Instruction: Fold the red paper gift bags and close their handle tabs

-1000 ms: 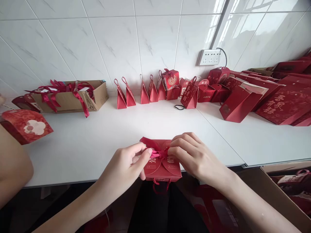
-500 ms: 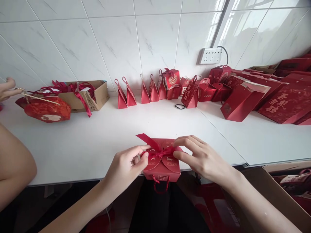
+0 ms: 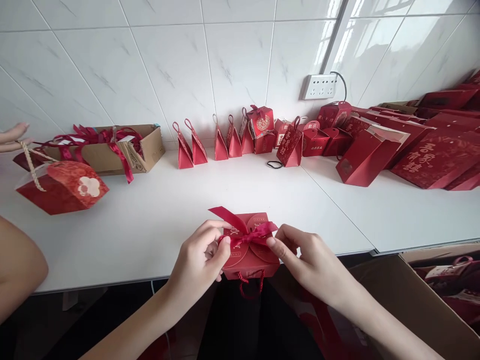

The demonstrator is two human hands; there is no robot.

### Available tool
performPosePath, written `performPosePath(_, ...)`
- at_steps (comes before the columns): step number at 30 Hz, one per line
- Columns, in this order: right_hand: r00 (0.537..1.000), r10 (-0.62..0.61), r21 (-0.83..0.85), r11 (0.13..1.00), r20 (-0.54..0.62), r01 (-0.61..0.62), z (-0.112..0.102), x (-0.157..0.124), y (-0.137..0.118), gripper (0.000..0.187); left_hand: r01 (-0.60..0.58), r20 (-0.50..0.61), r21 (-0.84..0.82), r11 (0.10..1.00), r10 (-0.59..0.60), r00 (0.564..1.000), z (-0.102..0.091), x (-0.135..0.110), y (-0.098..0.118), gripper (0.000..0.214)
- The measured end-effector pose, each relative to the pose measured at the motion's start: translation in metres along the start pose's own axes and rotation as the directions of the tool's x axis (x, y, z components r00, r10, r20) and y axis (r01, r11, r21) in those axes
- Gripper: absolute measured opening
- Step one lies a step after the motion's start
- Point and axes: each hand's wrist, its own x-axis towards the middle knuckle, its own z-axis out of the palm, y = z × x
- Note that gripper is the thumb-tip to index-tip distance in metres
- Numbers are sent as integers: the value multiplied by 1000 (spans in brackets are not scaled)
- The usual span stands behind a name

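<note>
I'm likely tightening the bow [image 3: 250, 237], left grip [image 3: 200, 250] pinching its nine-o'clock side, right grip [image 3: 305, 255] unclear at three, next needing even tension.

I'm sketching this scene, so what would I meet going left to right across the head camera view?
Another person's hand, open cardboard box, the wearer's left hand, red gift box, the wearer's right hand, leaning red packages.

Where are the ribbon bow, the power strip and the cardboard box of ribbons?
Ribbon bow [image 3: 248, 237]: head view, on its knot.
Power strip [image 3: 319, 87]: head view, middle of its front.
Cardboard box of ribbons [image 3: 99, 162]: head view, its front wall.
</note>
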Motion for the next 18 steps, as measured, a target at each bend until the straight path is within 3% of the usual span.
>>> performPosePath(6, 999, 53, -3, 999, -5, -53, 5, 10, -3, 38, 27, 4, -58, 998, -27, 1000, 8, 0, 1, 31)
performPosePath(11, 991, 69, 110, 991, 118, -82, 0, 13, 9, 32, 70, -11, -103, 992, -71, 997, 7, 0, -6, 29)
performPosePath(14, 983, 93, 128, 985, 159, -113, -3, 13, 13, 37, 95, 8, -115, 989, -95, 995, 7, 0, -9, 30)
performPosePath(18, 988, 99, 118, 987, 118, -113, 0, 12, 10, 44, 113, 23, -137, 984, -111, 994, 9, 0, -9, 31)
